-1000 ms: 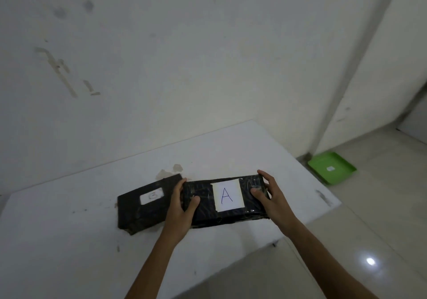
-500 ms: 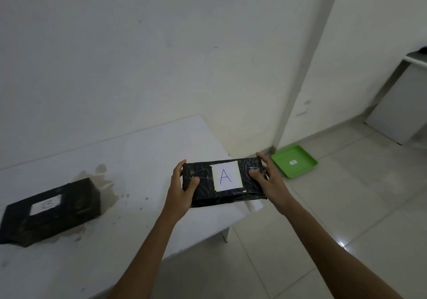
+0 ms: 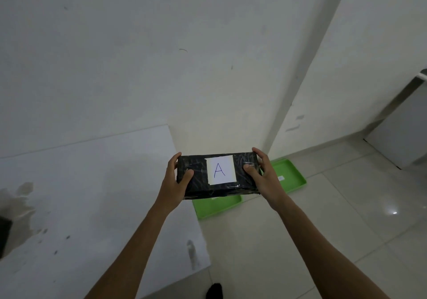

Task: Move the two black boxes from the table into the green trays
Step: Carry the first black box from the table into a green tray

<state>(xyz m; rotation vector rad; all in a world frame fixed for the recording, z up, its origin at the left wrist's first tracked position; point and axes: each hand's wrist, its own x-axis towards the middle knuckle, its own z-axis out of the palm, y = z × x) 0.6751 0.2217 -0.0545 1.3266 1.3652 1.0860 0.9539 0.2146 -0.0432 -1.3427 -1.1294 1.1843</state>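
Box A [image 3: 218,174], black with a white label [image 3: 221,170] marked "A", is held up in the air by both hands, past the right edge of the table [image 3: 92,206] and above the floor [image 3: 323,217]. The left hand [image 3: 175,183] clamps its left end, thumb on top and fingers wrapped round the far side; the right hand [image 3: 263,176] clamps the right end the same way, thumb on the top face and fingers curled over the far edge. The box lies level, label up. Two green trays lie on the floor beyond and below it: the near tray [image 3: 217,206] shows under the box, just right of the table, and the far tray [image 3: 288,176] lies to its right, partly hidden behind the right hand, with a small white tag in it. The two trays lie close together; whether they touch cannot be told. At the far left edge of the view a dark corner of the second box [image 3: 4,236] rests on the table, beside grey stains on the tabletop. A dark shape at the bottom, near the table's edge, is too cut off to tell.
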